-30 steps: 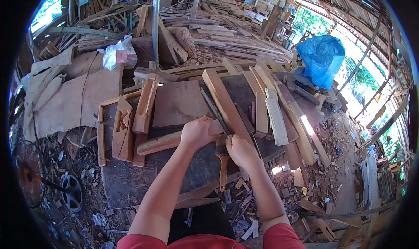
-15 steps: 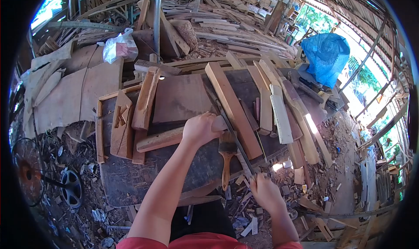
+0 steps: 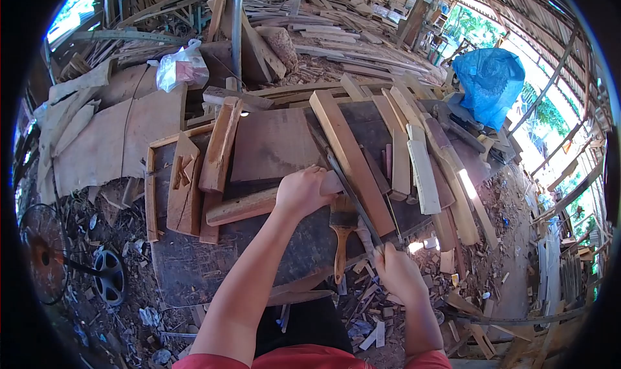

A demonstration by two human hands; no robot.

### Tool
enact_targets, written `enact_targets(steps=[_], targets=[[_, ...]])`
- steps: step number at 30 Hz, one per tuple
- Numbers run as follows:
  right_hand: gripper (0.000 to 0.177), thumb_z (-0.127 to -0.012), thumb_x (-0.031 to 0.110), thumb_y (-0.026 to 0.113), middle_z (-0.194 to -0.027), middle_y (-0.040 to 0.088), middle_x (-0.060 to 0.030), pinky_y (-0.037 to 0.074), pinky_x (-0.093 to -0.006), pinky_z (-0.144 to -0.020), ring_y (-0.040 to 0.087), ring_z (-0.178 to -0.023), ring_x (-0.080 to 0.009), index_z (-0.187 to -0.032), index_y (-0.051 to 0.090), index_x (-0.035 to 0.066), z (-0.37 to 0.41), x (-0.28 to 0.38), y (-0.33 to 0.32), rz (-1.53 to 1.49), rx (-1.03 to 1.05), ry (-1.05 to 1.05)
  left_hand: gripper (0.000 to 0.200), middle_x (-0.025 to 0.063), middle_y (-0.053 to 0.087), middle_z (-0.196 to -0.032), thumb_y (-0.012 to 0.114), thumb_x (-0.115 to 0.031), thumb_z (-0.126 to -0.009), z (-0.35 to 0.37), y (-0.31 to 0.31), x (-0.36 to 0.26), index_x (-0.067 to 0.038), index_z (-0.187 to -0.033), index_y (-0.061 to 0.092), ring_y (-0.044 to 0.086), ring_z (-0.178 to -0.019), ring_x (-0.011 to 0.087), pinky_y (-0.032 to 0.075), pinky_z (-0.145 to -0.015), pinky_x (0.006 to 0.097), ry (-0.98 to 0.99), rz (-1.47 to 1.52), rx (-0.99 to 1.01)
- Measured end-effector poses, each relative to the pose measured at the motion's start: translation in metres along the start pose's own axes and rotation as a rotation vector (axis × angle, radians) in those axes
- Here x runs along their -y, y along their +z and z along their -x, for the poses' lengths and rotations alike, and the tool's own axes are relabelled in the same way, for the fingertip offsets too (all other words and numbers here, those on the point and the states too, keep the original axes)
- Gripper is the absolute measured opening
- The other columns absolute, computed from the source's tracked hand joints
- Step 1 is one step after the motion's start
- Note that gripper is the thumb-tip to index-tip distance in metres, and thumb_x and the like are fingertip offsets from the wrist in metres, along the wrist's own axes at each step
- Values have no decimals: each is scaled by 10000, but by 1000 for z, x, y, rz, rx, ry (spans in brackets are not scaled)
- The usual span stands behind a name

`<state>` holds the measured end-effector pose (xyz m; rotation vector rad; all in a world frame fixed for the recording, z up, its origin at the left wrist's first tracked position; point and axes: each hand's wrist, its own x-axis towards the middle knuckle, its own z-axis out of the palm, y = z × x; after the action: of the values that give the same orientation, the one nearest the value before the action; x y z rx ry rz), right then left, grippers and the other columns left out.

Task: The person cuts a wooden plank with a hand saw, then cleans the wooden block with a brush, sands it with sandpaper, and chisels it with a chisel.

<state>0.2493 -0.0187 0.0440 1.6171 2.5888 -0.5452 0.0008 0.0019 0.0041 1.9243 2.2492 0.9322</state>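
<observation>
My left hand [image 3: 303, 191] is closed around a small smooth wooden block [image 3: 331, 183], its end showing past the fingers. My right hand [image 3: 400, 273] grips the near end of a long, dark, narrow file [image 3: 352, 197], which slants away from me and passes against the exposed end of the block. Just right of the file lies a thick wooden beam [image 3: 352, 165]. Under my left wrist a wooden bar [image 3: 242, 206] rests on the worktable [image 3: 213, 265]. A paintbrush [image 3: 341, 239] with a wooden handle lies between my hands, beside a pale stick-like piece [image 3: 366, 237].
Left on the table are a carved wooden block [image 3: 184, 188], a hollowed wooden piece [image 3: 221, 146] and a thin frame [image 3: 152, 194]. Several wood strips [image 3: 424, 175] lie to the right. A blue plastic bag [image 3: 490, 84] stands far right; a fan [image 3: 44, 256] is at left.
My right hand has moved a little forward, away from my body, carrying the file along. My left hand stays on the block. The whole view has shifted slightly.
</observation>
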Motion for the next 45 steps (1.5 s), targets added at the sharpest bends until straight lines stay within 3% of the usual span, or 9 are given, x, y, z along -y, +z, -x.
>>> enact_targets(steps=[9,17,22,27,29,34,37,39,45], targets=[[334,-912,318,377,-818,622,-215,472,-471,-722,604,-806,-383,-917,493,5,-74,41,-2,24,-70,-102,566,180,556,-1155,703,-419,-638,0,1,2,-38,-1044,599,569,-1014,276,471,-839,346,31,-26,26],[354,-920,319,374,-796,598,-254,446,-497,-695,579,-793,-423,-900,482,-17,-76,40,8,-40,-106,-113,564,164,548,-1177,713,-388,-632,0,2,0,-40,-1060,592,553,-1047,273,459,-865,342,-24,-34,12],[299,-903,298,400,-725,615,-216,473,-491,-672,605,-726,-400,-909,465,7,-54,25,16,-7,-139,-134,536,165,554,-1166,710,-389,-639,0,-4,-4,-51,-1040,598,563,-1021,283,460,-854,351,-39,-38,52],[303,-900,307,406,-683,602,-223,464,-503,-630,593,-688,-417,-879,458,9,6,-7,20,42,-46,-46,537,163,550,-1173,703,-404,-645,-1,-3,-1,-50,-1034,599,567,-1012,287,460,-851,355,-30,-10,47],[314,-898,314,409,-668,596,-223,460,-505,-626,591,-676,-418,-873,457,4,25,-21,22,62,-76,-34,569,157,540,-1191,698,-418,-650,-2,-9,-3,-50,-1070,588,559,-1030,282,459,-858,350,-46,3,139],[340,-898,316,405,-723,588,-266,437,-522,-650,573,-716,-447,-887,467,-19,39,-19,12,16,36,67,592,146,537,-1201,694,-422,-658,-1,-1,1,-44,-1098,577,557,-1038,276,459,-864,351,-13,-15,75],[334,-900,313,404,-727,588,-262,437,-519,-650,571,-724,-446,-884,465,-15,24,-13,13,7,-11,0,594,151,538,-1198,697,-419,-657,0,1,2,-38,-1097,576,558,-1036,277,461,-863,352,5,-13,56],[296,-900,290,420,-647,592,-209,463,-495,-609,589,-647,-412,-853,464,2,3,-2,12,34,-40,-84,595,154,539,-1195,698,-416,-655,1,2,3,-35,-1095,575,558,-1036,278,461,-862,352,17,-14,50],[321,-916,311,377,-741,616,-215,469,-494,-679,600,-743,-405,-878,493,14,-56,32,0,-3,-76,-89,572,165,548,-1175,704,-389,-642,1,-4,-2,-30,-1072,587,553,-1047,274,459,-867,350,21,-16,49]])
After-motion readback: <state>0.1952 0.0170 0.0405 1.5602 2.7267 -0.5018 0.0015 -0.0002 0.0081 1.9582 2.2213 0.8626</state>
